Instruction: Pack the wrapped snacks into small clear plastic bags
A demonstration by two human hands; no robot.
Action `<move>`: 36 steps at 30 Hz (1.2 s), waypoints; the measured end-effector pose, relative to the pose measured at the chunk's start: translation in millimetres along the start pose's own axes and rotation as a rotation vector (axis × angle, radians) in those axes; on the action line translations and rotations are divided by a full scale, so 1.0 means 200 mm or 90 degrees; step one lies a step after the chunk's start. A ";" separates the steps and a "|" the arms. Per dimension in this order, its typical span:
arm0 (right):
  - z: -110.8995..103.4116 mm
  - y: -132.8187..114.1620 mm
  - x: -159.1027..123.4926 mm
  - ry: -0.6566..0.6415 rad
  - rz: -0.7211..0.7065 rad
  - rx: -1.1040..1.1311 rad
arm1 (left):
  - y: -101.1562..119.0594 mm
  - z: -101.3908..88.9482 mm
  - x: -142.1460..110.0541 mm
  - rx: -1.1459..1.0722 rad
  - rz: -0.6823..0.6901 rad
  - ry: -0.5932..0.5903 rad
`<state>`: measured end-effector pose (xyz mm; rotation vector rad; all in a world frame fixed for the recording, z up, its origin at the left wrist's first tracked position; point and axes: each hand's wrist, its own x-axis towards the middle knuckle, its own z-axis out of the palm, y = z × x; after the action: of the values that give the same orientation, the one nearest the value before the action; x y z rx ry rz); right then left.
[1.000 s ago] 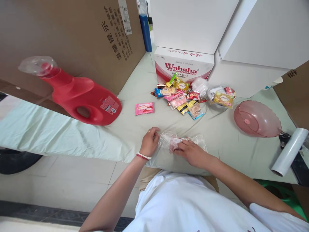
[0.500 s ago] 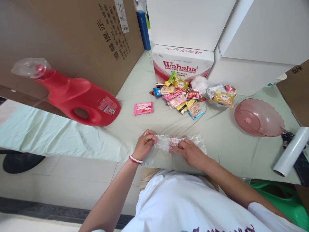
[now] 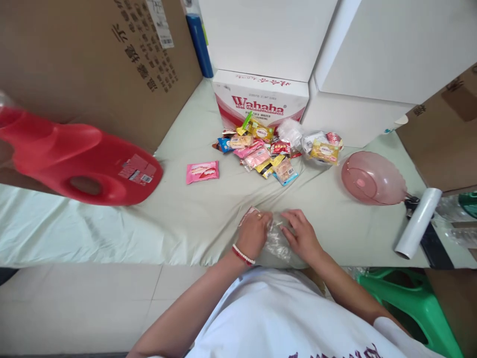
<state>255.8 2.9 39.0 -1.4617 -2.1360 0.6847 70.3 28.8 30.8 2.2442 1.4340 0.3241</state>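
Observation:
My left hand (image 3: 255,232), with a beaded bracelet at its wrist, is closed on a small red snack packet (image 3: 247,214) and the crumpled clear plastic film (image 3: 278,242) around it. Most of the packet is hidden behind the fingers. Just to the right, my right hand (image 3: 302,235) has its thumb and fingers apart, beside the film; whether a fingertip touches it I cannot tell. Farther back lies a pink wafer packet (image 3: 202,172) on the cloth. A pile of wrapped snacks (image 3: 257,154) sits behind the hands.
A red detergent bottle (image 3: 108,169) lies at left. Along the back stand a Wahaha carton (image 3: 261,102) and white boxes. At right are a plastic-wrapped bundle of snacks (image 3: 322,149), a pink bowl (image 3: 383,176) and a film roll (image 3: 418,223). A green stool (image 3: 421,303) is below.
My left hand has moved right onto the packet, and my right hand has come off it with fingers spread. The film is bunched up rather than stretched. The camera view has shifted.

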 end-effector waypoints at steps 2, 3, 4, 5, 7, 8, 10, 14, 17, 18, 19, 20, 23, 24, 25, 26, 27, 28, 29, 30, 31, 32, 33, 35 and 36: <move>-0.02 0.03 -0.01 0.062 0.111 -0.125 | 0.02 0.01 -0.01 0.061 0.003 0.024; -0.02 0.03 -0.02 0.055 0.136 -0.168 | 0.03 0.01 -0.02 0.090 -0.021 0.062; -0.03 0.04 -0.02 0.036 0.148 -0.190 | 0.04 0.01 -0.02 0.116 -0.060 0.110; -0.03 0.03 -0.02 0.016 0.156 -0.192 | 0.04 0.00 -0.03 0.136 -0.108 0.156; -0.04 0.02 -0.01 -0.023 0.180 -0.134 | 0.02 -0.01 -0.02 0.156 -0.193 0.188; -0.04 0.00 0.01 -0.038 0.200 -0.075 | 0.01 -0.02 -0.02 0.157 -0.219 0.168; -0.04 -0.03 0.04 -0.050 0.234 0.072 | -0.01 -0.03 -0.01 0.149 -0.238 0.104; -0.04 -0.07 0.11 0.021 0.181 0.136 | -0.03 -0.04 0.01 0.131 -0.228 0.124; -0.06 -0.06 0.09 0.016 0.158 -0.047 | -0.03 -0.03 0.01 0.132 -0.223 0.194; -0.06 -0.05 0.07 -0.020 0.164 -0.095 | -0.04 -0.02 0.00 0.129 -0.221 0.204; -0.06 -0.04 0.05 -0.062 0.170 -0.127 | -0.04 -0.02 0.00 0.123 -0.220 0.209; -0.06 -0.03 0.02 -0.094 0.172 -0.142 | -0.04 -0.02 0.00 0.117 -0.217 0.212; -0.04 -0.01 -0.03 -0.082 0.176 -0.101 | -0.02 -0.01 -0.01 0.122 -0.192 0.225; -0.03 -0.02 -0.03 -0.064 0.189 -0.046 | -0.01 0.00 -0.02 0.134 -0.179 0.232; -0.02 -0.03 -0.03 -0.052 0.212 0.034 | 0.01 0.00 -0.03 0.148 -0.161 0.238; -0.01 -0.03 -0.03 -0.047 0.242 0.136 | 0.04 0.02 -0.04 0.160 -0.138 0.242; 0.01 -0.04 -0.02 -0.046 0.272 0.245 | 0.06 0.03 -0.05 0.167 -0.114 0.242; 0.02 -0.05 -0.01 -0.041 0.300 0.349 | 0.08 0.04 -0.06 0.168 -0.091 0.240; 0.03 -0.06 0.00 -0.028 0.325 0.440 | 0.10 0.05 -0.06 0.158 -0.069 0.237; 0.05 -0.06 0.00 -0.009 0.348 0.514 | 0.11 0.06 -0.07 0.136 -0.048 0.235; 0.05 -0.07 0.01 0.013 0.367 0.573 | 0.12 0.07 -0.08 0.101 -0.028 0.237; 0.05 -0.07 0.01 0.033 0.383 0.625 | 0.12 0.07 -0.09 0.055 -0.007 0.239; 0.05 -0.06 0.01 0.048 0.396 0.672 | 0.12 0.06 -0.11 0.001 0.018 0.241; 0.02 -0.06 0.00 0.064 0.407 0.736 | 0.11 0.05 -0.14 -0.116 0.075 0.239; 0.01 -0.05 -0.01 0.061 0.399 0.747 | 0.11 0.04 -0.16 -0.172 0.105 0.237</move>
<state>247.9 -1.7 44.1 -1.3189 -0.7716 1.6482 76.8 -10.5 36.2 2.1545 1.2822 0.9719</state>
